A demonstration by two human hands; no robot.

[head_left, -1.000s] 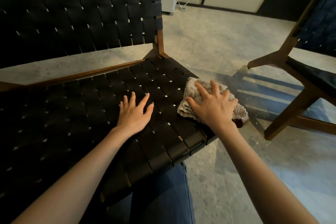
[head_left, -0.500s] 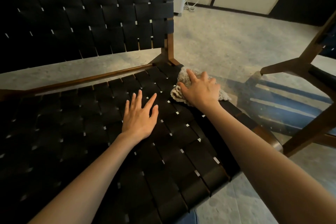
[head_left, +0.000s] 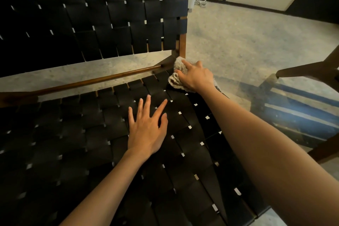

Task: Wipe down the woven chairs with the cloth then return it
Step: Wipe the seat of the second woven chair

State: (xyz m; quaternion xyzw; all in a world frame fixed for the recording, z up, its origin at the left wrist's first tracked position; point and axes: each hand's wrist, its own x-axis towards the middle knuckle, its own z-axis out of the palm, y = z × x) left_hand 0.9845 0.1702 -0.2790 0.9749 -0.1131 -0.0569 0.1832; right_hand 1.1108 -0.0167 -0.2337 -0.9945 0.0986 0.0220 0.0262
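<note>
The gray cloth [head_left: 176, 79] lay bunched at the back right corner of the woven chair's seat [head_left: 91, 134], touching the foot of the wooden back post [head_left: 182, 46], its longer side running along the seat's right edge. The right hand [head_left: 197, 77] gripped it, fingers curled over the wad. The left hand [head_left: 146, 130] rested flat on the black straps, fingers spread, holding nothing.
</note>
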